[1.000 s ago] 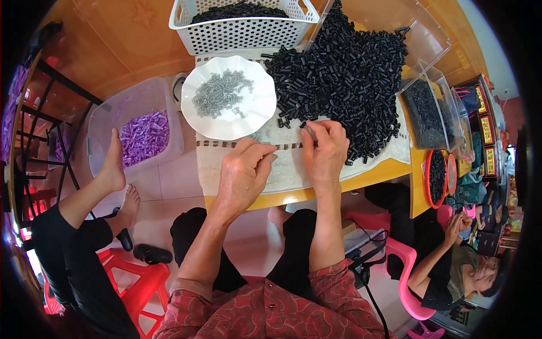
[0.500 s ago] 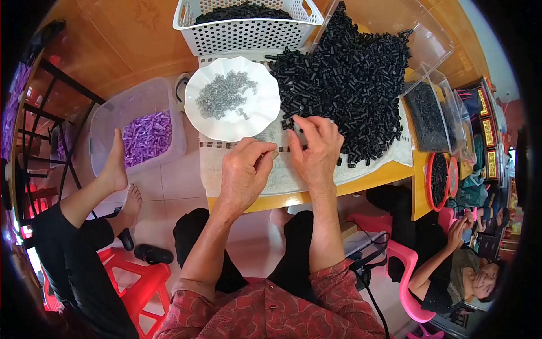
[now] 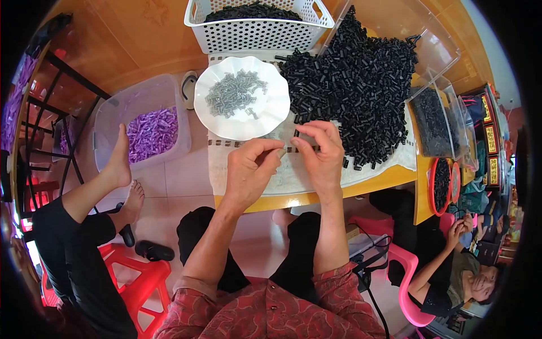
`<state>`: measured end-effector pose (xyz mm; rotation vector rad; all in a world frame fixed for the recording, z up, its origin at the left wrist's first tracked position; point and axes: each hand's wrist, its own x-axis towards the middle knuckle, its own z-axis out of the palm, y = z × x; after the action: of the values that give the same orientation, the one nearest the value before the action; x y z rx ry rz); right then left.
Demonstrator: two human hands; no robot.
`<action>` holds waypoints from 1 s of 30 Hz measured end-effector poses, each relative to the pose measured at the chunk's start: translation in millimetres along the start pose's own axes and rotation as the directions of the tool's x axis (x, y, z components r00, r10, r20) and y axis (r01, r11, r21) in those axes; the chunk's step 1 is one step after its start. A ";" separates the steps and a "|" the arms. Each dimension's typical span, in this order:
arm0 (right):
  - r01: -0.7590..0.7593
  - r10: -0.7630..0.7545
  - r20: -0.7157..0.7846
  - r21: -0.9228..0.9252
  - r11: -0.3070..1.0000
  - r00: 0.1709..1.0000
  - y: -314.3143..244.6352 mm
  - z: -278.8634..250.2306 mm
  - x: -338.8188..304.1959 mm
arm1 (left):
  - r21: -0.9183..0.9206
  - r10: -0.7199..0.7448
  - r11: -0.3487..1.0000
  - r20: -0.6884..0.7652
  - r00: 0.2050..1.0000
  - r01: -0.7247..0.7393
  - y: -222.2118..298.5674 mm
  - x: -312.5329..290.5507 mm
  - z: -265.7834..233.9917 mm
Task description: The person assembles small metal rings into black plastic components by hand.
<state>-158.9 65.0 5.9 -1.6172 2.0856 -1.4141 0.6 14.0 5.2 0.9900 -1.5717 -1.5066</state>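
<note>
My left hand (image 3: 251, 172) is closed in a pinch in front of the white scalloped plate (image 3: 276, 113); something tiny and pale may be at its fingertips, too small to name. Just to the right, the thumb and index finger of my right hand (image 3: 323, 161) are pinched around a small black plastic piece (image 3: 297, 134). The fingertips of both hands face each other, a little apart. Small clear plastic pieces (image 3: 231, 93) lie heaped on the plate. Beyond my right hand spreads a big pile of short black tubular pieces (image 3: 350, 85).
A white perforated basket (image 3: 259, 38) of black pieces stands behind the plate. Clear boxes (image 3: 435, 121) and a red-rimmed tray (image 3: 440, 186) sit right. A bin (image 3: 183, 127) of purple pieces is on the floor left. People sit on both sides; a red stool (image 3: 141, 279) stands lower left.
My right hand has come away from the edge of the black pile, its fingers closing on a black piece. My left hand stays pinched, now nearer the right. The whole view has shifted slightly.
</note>
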 end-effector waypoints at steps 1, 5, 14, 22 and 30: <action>0.000 0.000 0.003 0.003 1.000 1.000 -3.6 -2.5 -0.3 | -0.164 -0.088 0.982 0.039 0.995 0.094 -0.6 1.1 -0.2; -0.041 0.010 0.124 0.251 0.967 0.992 -15.4 -8.5 -0.2 | -0.438 -0.192 0.871 0.115 0.975 0.224 5.2 5.3 -0.9; -0.015 -0.042 0.187 0.293 0.956 0.981 -30.7 -2.6 -3.5 | -0.530 -0.167 0.823 0.119 0.979 0.205 -4.1 8.9 -17.7; -0.099 0.043 0.357 0.141 0.985 0.933 -35.6 -4.7 -12.1 | -0.659 -0.153 0.741 0.023 0.988 0.130 1.5 14.0 -38.8; -0.024 0.035 0.384 -0.035 0.999 0.922 -31.3 1.5 -17.7 | -0.667 -0.003 0.744 0.060 0.998 0.042 -3.9 11.1 -33.0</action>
<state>-129.5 79.3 20.8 -1.7013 1.8972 -0.9596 25.6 -10.4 2.7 0.5417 -0.9045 -1.9258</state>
